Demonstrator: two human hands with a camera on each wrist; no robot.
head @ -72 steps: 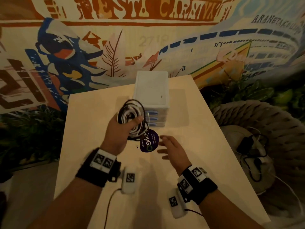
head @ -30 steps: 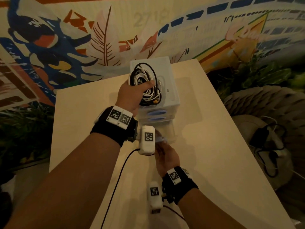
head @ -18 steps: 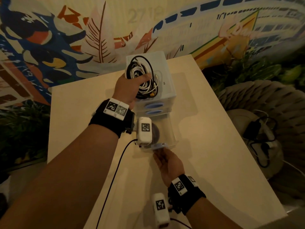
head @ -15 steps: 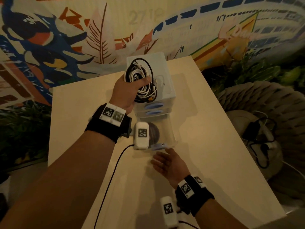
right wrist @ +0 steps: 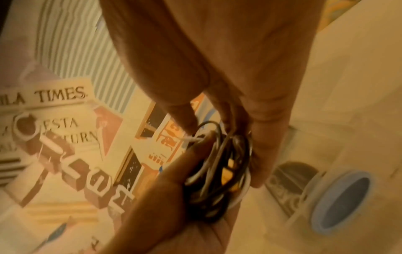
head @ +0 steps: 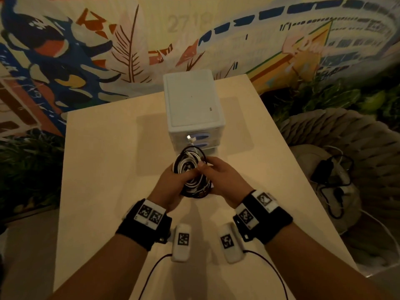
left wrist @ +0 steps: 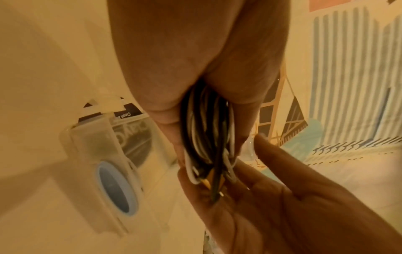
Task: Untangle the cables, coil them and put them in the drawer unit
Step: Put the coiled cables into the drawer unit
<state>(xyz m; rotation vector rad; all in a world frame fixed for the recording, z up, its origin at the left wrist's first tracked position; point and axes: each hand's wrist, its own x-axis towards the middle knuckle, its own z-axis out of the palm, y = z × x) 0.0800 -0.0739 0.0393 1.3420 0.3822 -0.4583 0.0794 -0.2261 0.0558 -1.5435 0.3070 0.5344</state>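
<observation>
Head view: both forearms reach forward over the table (head: 97,161), and the left hand (head: 171,187) and right hand (head: 225,180) curl around a coil of cables (head: 191,169), held above the table's middle, just before the drawer unit (head: 192,105) at its far edge.

Left wrist view: left fingers (left wrist: 165,110) clamp the coil; the right palm cups beneath.

Right wrist view: right fingers (right wrist: 261,137) wrap the coil beside the pulled-out drawer (right wrist: 322,194).

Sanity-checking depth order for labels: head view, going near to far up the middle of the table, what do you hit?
Wrist cameras → both hands, left hand and right hand, holding the coiled cable bundle → white drawer unit → painted mural wall.
</observation>
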